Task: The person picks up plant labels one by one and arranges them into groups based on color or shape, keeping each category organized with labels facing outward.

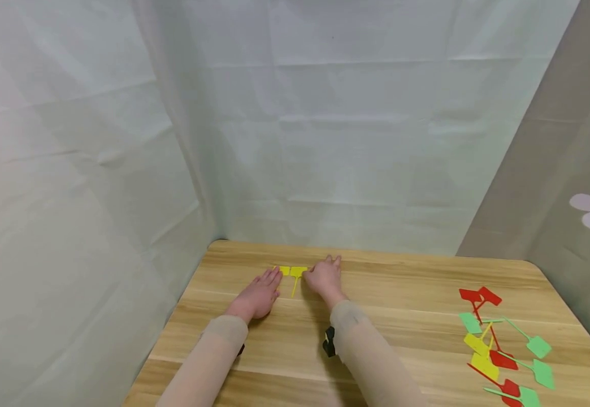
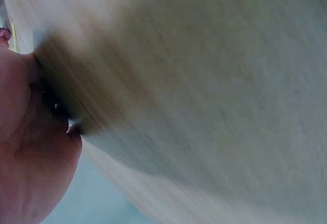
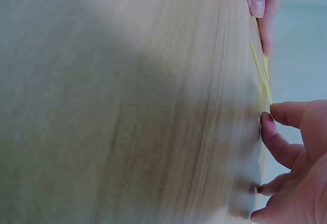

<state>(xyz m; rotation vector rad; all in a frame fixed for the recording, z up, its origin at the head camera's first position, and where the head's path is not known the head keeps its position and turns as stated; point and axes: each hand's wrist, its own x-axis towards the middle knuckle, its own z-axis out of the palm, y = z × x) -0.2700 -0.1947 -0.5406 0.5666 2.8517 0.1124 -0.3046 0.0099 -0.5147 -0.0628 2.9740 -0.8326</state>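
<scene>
Two yellow T-shaped plant labels lie side by side near the table's back edge. Flat on the left one (image 1: 285, 271) rest the fingers of my left hand (image 1: 258, 295), covering much of it. My right hand (image 1: 324, 277) pinches the right end of the other yellow plant label (image 1: 299, 271) between thumb and index finger, its stem pointing toward me. In the right wrist view this pinched label (image 3: 267, 87) appears edge-on, slightly tilted, its tip at the thumb and index finger. The left wrist view shows mostly the left palm (image 2: 30, 147) and blurred wood.
On the right side of the wooden table (image 1: 397, 316) lies a loose scatter of red labels (image 1: 489, 295), green labels (image 1: 543, 373) and yellow labels (image 1: 485, 366), some overlapping. Pale cloth (image 1: 346, 169) hangs behind the table and along its left side.
</scene>
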